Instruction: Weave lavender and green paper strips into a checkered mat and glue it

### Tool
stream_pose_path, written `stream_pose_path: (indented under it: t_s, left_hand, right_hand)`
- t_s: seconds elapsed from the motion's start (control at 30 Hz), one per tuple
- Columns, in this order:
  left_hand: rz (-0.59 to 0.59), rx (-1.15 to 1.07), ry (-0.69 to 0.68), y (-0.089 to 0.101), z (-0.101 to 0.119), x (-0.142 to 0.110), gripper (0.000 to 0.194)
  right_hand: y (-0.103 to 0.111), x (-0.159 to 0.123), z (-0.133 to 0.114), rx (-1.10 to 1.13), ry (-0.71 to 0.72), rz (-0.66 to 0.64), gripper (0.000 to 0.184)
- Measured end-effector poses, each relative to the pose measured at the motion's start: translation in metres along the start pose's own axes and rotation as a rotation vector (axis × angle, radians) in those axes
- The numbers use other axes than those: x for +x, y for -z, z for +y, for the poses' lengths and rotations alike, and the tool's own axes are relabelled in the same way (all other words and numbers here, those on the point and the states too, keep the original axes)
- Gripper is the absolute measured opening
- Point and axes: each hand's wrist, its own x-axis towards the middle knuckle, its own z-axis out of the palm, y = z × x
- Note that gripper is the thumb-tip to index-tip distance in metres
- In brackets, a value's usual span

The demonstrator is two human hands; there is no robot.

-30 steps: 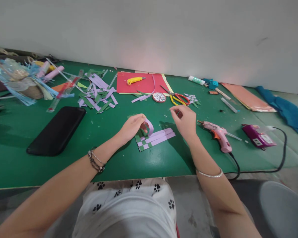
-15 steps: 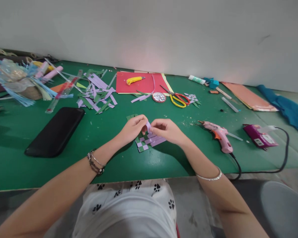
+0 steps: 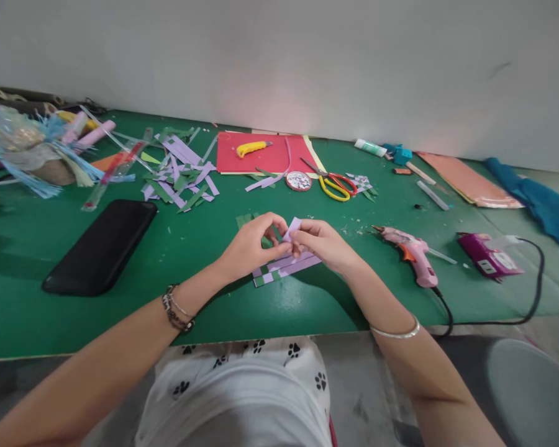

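A short end of a purple paper strip sticks up between my two hands. My right hand pinches it between thumb and fingers. From the other side, the fingertips of my left hand curl round the strip's lower part, thumb and forefinger bent toward each other. Beneath both hands lies a woven piece of purple and green paper strips, flat on the green table, with a checkered edge at its front and loose purple strips running right. Its middle is hidden by my fingers.
Behind my hands are scissors, a round lid-like disc and a yellow cutter on red paper. A pink glue gun and purple power adapter stand right. Left are a black case and paper scraps.
The purple strip end has turned from a curled loop to sticking up toward the right. My left hand's fingers have spread somewhat, and more of the purple strips shows below my right hand.
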Motion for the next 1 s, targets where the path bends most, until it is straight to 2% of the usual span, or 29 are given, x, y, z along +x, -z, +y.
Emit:
stream_pose_path:
  t_s: [0.17, 0.47, 0.57, 0.77, 0.9, 1.0]
  left_hand:
    - [0.048, 0.072, -0.105, -0.0016, 0.0004, -0.001, 0.012]
    - [0.086, 0.173, -0.192, 0.0, 0.002, -0.0017, 0.007]
    - [0.083, 0.208, -0.227, 0.001, 0.0011, -0.0012, 0.009]
    - [0.159, 0.273, -0.231, 0.0021, -0.0001, -0.0009, 0.017]
    - [0.127, 0.304, -0.291, 0.0039, -0.0003, -0.0003, 0.021]
    - [0.074, 0.288, -0.281, 0.0052, -0.0004, 0.0007, 0.021]
  right_hand:
    - [0.0016, -0.0011, -0.0023, -0.051, 0.049, 0.029, 0.015]
    - [0.0024, -0.0023, -0.0041, -0.011, 0.001, 0.001, 0.014]
    - [0.0027, -0.0025, -0.0037, 0.001, -0.002, 0.008, 0.015]
    - [0.0015, -0.0024, -0.005, -0.003, -0.01, 0.02, 0.017]
    - [0.0009, -0.0026, -0.0056, -0.038, 0.006, 0.035, 0.015]
    - [0.0006, -0.0028, -0.0055, -0.055, 0.018, 0.04, 0.013]
